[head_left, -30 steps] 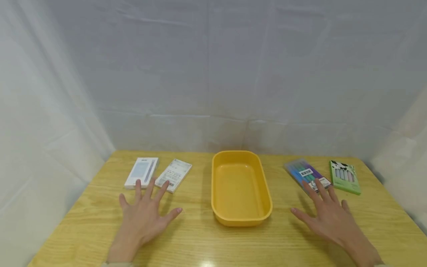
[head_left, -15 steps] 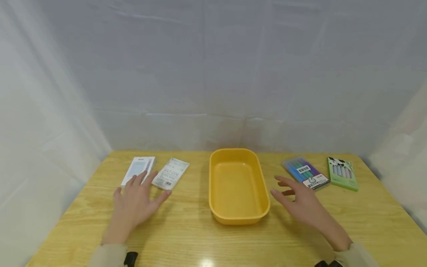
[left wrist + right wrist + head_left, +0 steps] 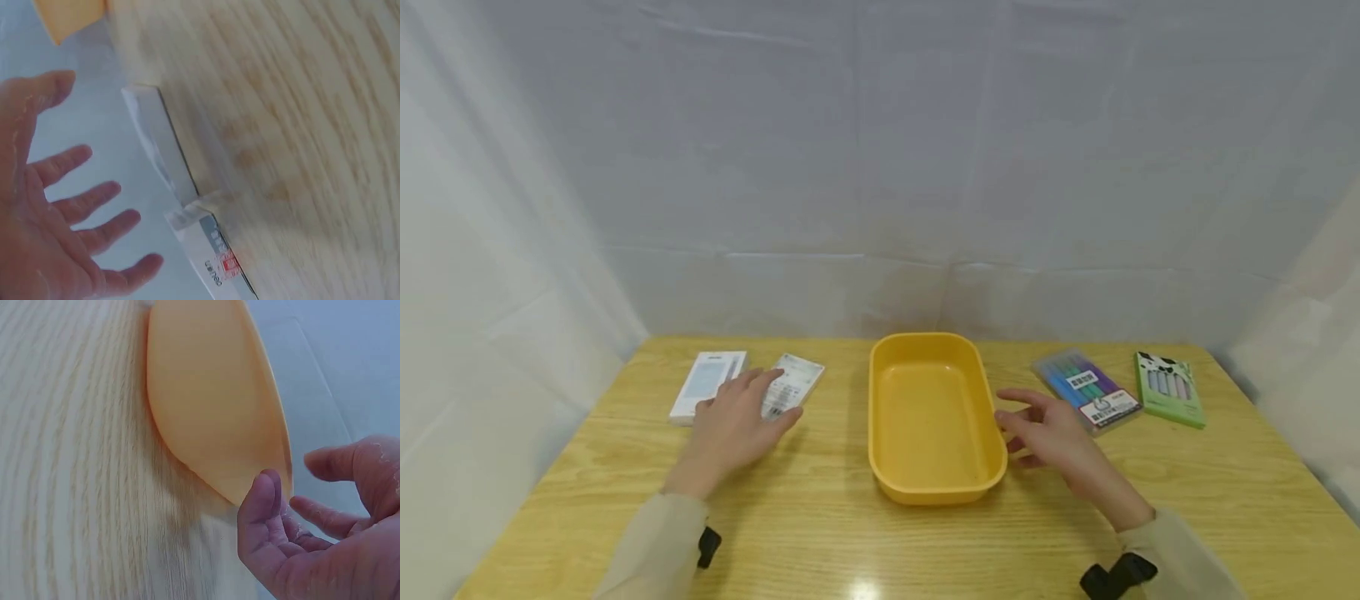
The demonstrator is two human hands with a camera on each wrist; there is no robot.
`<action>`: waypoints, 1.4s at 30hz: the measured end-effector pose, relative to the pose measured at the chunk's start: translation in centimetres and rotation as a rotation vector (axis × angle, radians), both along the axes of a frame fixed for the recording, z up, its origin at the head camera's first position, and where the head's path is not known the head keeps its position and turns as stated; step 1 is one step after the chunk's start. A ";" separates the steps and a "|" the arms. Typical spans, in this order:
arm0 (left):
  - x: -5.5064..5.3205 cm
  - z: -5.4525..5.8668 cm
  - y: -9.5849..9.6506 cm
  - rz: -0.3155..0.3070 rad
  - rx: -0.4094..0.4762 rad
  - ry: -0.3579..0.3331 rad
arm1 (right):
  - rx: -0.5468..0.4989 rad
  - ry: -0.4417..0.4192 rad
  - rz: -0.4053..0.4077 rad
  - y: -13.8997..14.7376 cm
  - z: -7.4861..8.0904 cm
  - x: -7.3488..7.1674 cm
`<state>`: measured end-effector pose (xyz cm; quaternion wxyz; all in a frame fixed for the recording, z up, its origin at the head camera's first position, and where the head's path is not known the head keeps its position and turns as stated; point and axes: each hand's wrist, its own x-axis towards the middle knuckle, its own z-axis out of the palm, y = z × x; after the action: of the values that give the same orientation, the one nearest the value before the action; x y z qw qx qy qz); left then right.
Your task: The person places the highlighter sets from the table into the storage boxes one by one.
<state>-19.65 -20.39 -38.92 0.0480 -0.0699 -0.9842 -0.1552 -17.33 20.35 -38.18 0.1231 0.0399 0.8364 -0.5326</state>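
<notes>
A yellow plastic bin stands upright on the wooden table. My right hand is at its right rim with loosely bent fingers; the right wrist view shows thumb and fingers spread beside the bin wall, and I cannot tell whether they touch it. My left hand hovers with spread fingers over two flat white boxes. The left one has a pale blue front. The right one bears printed text and a barcode, and the hand partly covers it. The left wrist view shows this hand holding nothing.
Right of the bin lies a clear case of blue, green and purple pens. Farther right is a green box with a cow pattern and pastel sticks in its window. A white sheet hangs behind the wooden table.
My right hand has moved left from near the pen case to the bin's right rim, its fingers bending. My left hand has shifted right, toward the barcoded box. The bin and packages stay put.
</notes>
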 end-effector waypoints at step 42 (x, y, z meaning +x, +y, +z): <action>-3.1 0.1 1.2 0.004 -0.140 -0.234 | -0.402 -0.210 0.092 0.7 -0.9 -1.5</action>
<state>-22.78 -19.21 -38.78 -0.0717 -0.0524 -0.9917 -0.0933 -18.83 21.03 -39.13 0.2391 0.0316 0.6972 -0.6751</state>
